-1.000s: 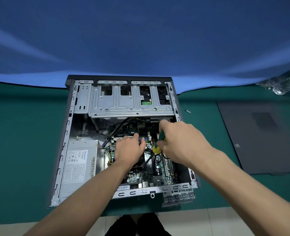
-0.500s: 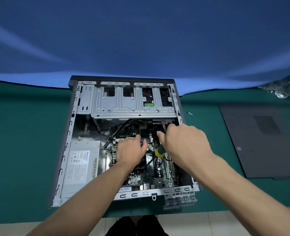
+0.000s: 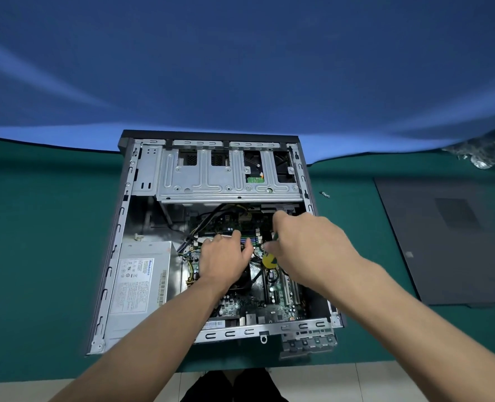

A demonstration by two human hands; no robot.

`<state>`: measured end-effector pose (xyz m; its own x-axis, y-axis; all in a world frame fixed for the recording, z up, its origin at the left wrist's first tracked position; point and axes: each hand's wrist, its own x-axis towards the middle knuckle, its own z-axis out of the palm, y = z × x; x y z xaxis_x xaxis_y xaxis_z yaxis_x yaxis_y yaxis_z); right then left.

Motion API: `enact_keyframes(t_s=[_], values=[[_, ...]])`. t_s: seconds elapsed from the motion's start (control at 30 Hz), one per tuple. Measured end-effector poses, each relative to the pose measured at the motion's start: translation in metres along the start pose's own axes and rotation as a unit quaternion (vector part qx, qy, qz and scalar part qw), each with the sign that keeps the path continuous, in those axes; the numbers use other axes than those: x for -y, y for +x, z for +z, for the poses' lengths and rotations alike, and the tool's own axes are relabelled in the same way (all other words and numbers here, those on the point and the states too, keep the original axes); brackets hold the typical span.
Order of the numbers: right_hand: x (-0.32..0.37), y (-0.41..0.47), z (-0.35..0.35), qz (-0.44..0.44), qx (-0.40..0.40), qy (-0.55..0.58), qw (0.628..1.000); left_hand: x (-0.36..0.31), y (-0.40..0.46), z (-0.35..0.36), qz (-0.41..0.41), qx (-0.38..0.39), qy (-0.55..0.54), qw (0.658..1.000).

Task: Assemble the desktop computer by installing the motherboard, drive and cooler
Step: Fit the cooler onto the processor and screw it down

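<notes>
A: So the open case [image 3: 211, 242] fills mid-frame on the green mat [image 3: 37, 242], side panel [image 3: 455, 242] at right. Motherboard [image 3: 266, 303] sits low-center inside, drive cage [image 3: 226, 175] above it.

B: PSU [image 3: 140, 281] lower left, its label's too blurry to read. Left hand [image 3: 223, 262] rests on the cooler [image 3: 242, 281], fingers loosely spread; right hand [image 3: 307, 250] grips a yellow-handled screwdriver [image 3: 269, 259].

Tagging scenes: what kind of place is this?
Probably a staged recording workbench, not a repair shop: green felt-covered table, blue cloth backdrop, open grey metal computer case, removed dark grey side panel.
</notes>
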<state>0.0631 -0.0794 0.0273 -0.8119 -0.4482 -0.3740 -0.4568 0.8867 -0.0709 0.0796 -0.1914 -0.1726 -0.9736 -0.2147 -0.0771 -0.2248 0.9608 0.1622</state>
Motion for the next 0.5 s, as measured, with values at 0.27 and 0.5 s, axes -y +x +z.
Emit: enact_keyframes(t_s=[0.27, 0.5], values=[[0.0000, -0.0004, -0.0005, 0.001, -0.002, -0.020, 1.000, -0.0002, 0.0004, -0.0011, -0.004, 0.009, 0.003, 1.000], [0.0033, 0.0023, -0.0072, -0.016, 0.045, -0.011, 0.999, 0.0003, 0.0001, -0.0025, -0.001, 0.014, 0.005, 1.000]])
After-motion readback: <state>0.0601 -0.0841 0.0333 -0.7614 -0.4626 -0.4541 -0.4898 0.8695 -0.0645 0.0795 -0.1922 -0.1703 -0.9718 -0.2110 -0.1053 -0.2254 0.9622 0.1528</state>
